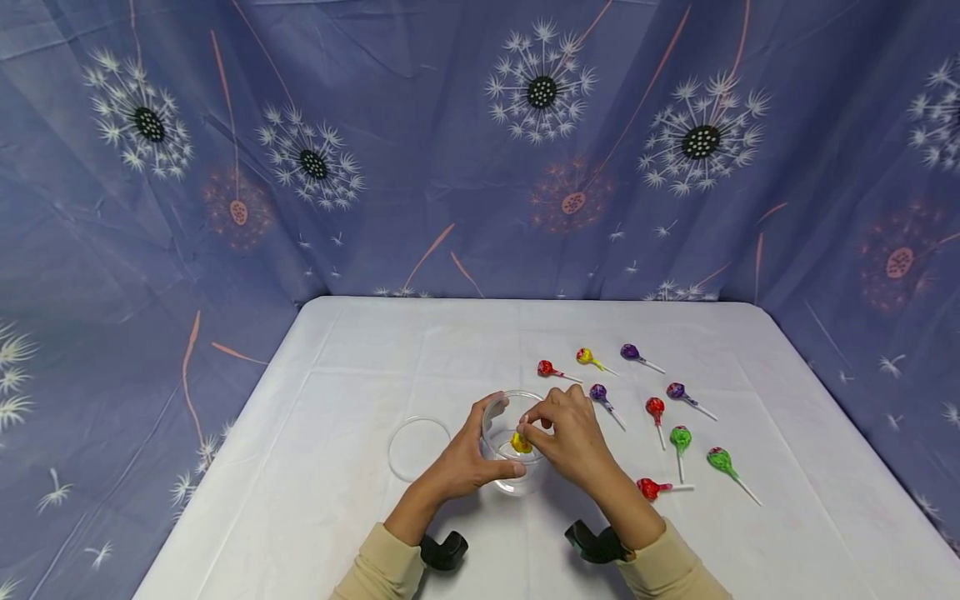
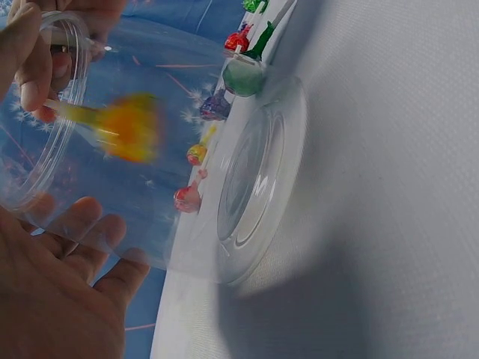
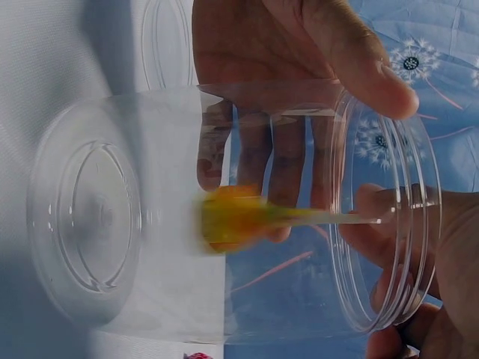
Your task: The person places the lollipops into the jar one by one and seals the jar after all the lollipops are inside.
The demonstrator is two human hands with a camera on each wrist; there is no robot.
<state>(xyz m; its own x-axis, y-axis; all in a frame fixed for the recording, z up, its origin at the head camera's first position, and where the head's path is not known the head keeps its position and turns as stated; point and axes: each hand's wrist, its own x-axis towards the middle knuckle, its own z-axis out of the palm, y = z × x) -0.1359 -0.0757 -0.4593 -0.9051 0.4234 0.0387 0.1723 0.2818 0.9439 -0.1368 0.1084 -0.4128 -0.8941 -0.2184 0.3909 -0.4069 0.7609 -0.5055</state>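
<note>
A clear round jar (image 1: 510,479) stands on the white table, tilt hard to judge, with my left hand (image 1: 468,457) curled round its side near the rim. At the jar's mouth my right hand (image 1: 572,435) pinches the stick of a yellow lollipop (image 1: 521,442). In the right wrist view the lollipop (image 3: 230,218) hangs head down inside the jar (image 3: 168,172), above its bottom, with the stick's end near the threaded rim. The left wrist view shows the blurred yellow lollipop (image 2: 129,127) through the jar wall, and the left palm (image 2: 60,299) beside it.
Several wrapped lollipops lie right of and behind the jar, among them a purple one (image 1: 597,392), a green one (image 1: 681,438) and a red one (image 1: 648,489). A clear ring-like lid (image 1: 392,451) lies left of the jar. Behind the table (image 1: 300,467) hangs a blue patterned cloth (image 1: 420,167).
</note>
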